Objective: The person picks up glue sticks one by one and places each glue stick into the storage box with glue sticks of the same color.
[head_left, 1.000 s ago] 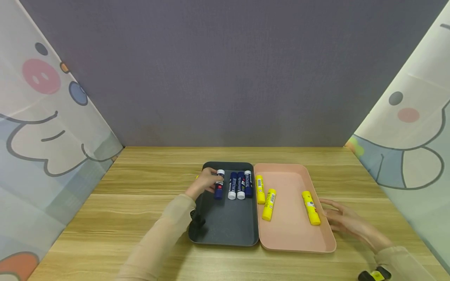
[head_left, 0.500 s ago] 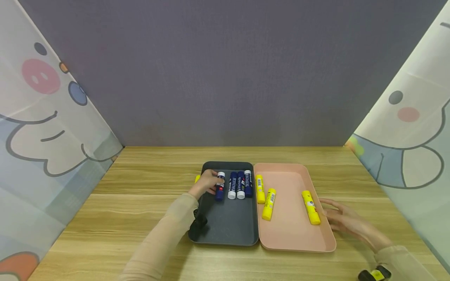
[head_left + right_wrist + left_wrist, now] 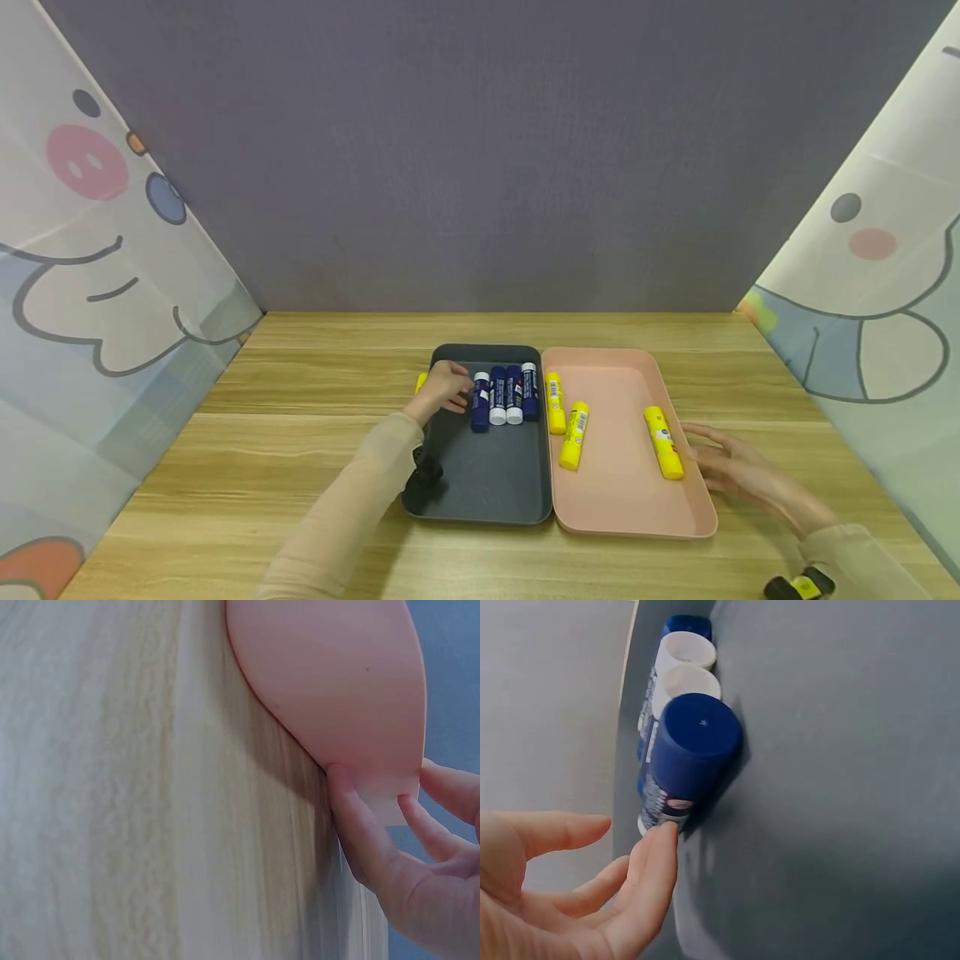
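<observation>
Several dark blue glue sticks lie side by side in the dark grey tray [image 3: 480,496]. At the left end of that row is a blue glue stick [image 3: 480,404], its white end away from me. My left hand [image 3: 442,388] is just left of it, thumb apart from the fingers; in the left wrist view a fingertip touches or nearly touches this blue glue stick [image 3: 697,742]. My right hand [image 3: 742,475] rests its fingertips against the outer right wall of the pink tray [image 3: 622,500], which the right wrist view shows close up [image 3: 330,690].
Inside the pink tray lie two yellow glue sticks [image 3: 574,436] at the left and another yellow glue stick [image 3: 663,443] at the right. A yellow object [image 3: 421,382] shows partly behind my left wrist. The trays stand side by side on a wooden table [image 3: 315,375].
My left hand has moved the leftmost blue glue stick rightward to the others and let go of it. The right hand has stayed at the pink tray.
</observation>
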